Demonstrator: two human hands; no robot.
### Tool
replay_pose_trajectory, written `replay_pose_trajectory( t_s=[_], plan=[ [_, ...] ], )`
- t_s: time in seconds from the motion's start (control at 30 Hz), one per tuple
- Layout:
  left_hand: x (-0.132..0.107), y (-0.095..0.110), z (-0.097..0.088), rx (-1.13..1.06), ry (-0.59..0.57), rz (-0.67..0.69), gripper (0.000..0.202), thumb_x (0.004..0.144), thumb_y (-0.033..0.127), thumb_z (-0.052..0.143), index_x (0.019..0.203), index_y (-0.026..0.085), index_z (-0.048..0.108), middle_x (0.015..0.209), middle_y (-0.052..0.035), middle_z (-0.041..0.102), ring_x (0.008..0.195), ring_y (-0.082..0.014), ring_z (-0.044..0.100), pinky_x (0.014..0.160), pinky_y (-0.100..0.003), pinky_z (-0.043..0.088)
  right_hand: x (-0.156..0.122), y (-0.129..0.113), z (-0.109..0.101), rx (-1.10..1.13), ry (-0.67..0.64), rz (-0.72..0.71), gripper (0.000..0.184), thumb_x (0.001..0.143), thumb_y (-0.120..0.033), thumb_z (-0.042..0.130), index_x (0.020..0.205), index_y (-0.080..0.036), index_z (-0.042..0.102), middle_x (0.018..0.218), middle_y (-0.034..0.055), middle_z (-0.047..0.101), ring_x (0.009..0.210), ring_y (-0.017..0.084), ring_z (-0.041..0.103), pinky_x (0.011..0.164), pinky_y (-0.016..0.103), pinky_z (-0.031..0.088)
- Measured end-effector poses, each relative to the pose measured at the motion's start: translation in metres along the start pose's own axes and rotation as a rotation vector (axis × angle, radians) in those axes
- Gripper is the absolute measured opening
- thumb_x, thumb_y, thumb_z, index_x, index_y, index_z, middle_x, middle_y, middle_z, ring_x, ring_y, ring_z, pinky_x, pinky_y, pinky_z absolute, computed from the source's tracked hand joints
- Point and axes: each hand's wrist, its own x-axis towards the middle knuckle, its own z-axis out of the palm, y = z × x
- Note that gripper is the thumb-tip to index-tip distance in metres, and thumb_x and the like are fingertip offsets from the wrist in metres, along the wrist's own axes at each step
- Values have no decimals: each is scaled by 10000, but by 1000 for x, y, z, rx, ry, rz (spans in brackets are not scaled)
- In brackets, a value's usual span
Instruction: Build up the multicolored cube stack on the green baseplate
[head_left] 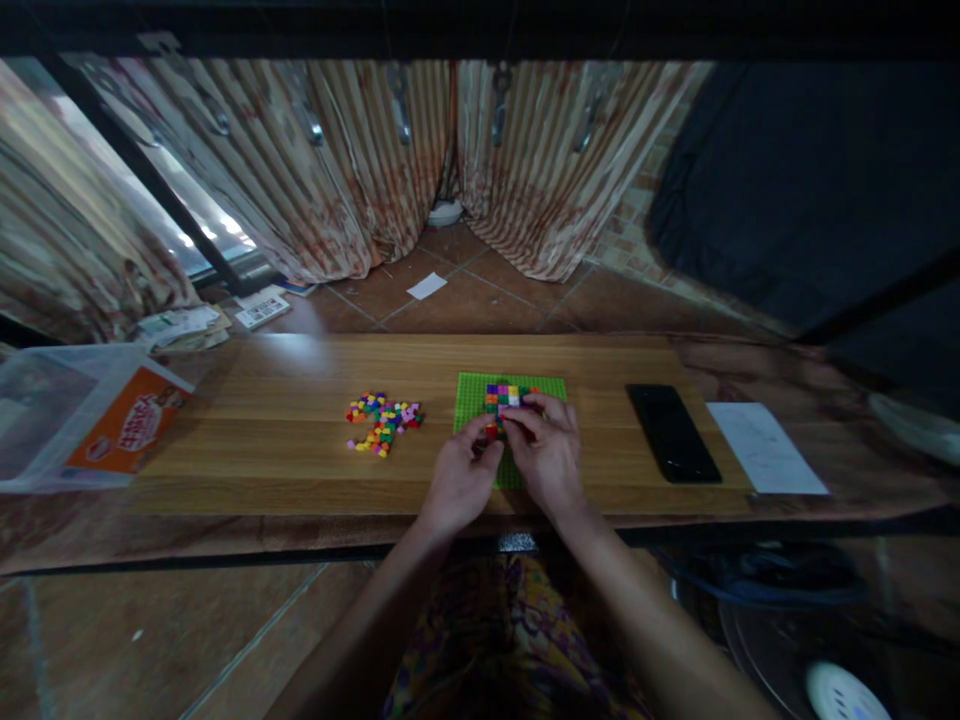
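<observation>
A green studded baseplate point(469, 393) lies on the wooden board, with a block of small coloured toy bricks point(513, 395) in white, yellow, purple, orange and red on it. My left hand point(461, 482) rests at the plate's left front; its fingers are curved, thumb and forefinger apart beside a red brick point(491, 432). Over the right side of the bricks is my right hand point(551, 458), thumb and forefinger pinched together at the bricks. Whatever lies between those fingertips is too small to make out. Both hands hide part of the plate. Loose coloured bricks point(384, 422) are heaped to the left.
The wooden board point(262, 430) lies on a cloth-covered table. Right of the plate are a black phone point(673, 432) and a white paper sheet point(769, 447). A clear plastic box point(45, 410) with an orange label stands at far left. Curtains point(337, 170) hang behind.
</observation>
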Motion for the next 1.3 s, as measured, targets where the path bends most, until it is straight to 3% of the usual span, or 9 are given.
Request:
replay_pose_trajectory(
  t_s=[0.13, 0.43, 0.77, 1.1, 1.3],
  plan=[
    [1, -1, 5, 58, -73, 40, 393, 841, 225, 504, 1219, 217, 611, 917, -34, 723, 790, -167, 653, 793, -302, 508, -2, -3, 1, -53, 13, 56, 176, 840, -255, 597, 928, -264, 749, 1105, 86, 606, 1065, 269, 512, 923, 478, 414],
    [1, 0, 7, 181, -54, 42, 428, 852, 226, 476, 1263, 178, 587, 997, -84, 726, 859, -204, 664, 817, -339, 514, -4, -3, -2, 75, 59, 173, 212, 830, -250, 572, 987, -212, 709, 1123, 106, 612, 1094, 251, 536, 944, 442, 435],
    [0, 2, 9, 196, -51, 31, 472, 836, 210, 473, 1298, 172, 564, 971, -72, 726, 807, -188, 654, 776, -310, 511, 8, 0, 10, 98, 121, 343, 439, 753, -318, 659, 1163, -177, 592, 1125, 132, 613, 1065, 279, 556, 934, 478, 444],
    [-3, 4, 12, 251, -34, 43, 492, 833, 203, 470, 1319, 197, 546, 950, -68, 727, 790, -189, 658, 757, -301, 509, 9, 5, 16, 173, 105, 394, 492, 749, -327, 656, 1206, -166, 572, 1154, 140, 612, 1047, 267, 584, 940, 473, 454],
    [-6, 3, 12, 250, -32, 65, 478, 837, 207, 485, 1311, 197, 547, 970, -66, 725, 803, -190, 656, 774, -310, 510, 10, 8, 17, 161, 130, 347, 515, 738, -350, 666, 1206, -153, 577, 1148, 151, 619, 1060, 277, 577, 935, 478, 449]
  ],
)
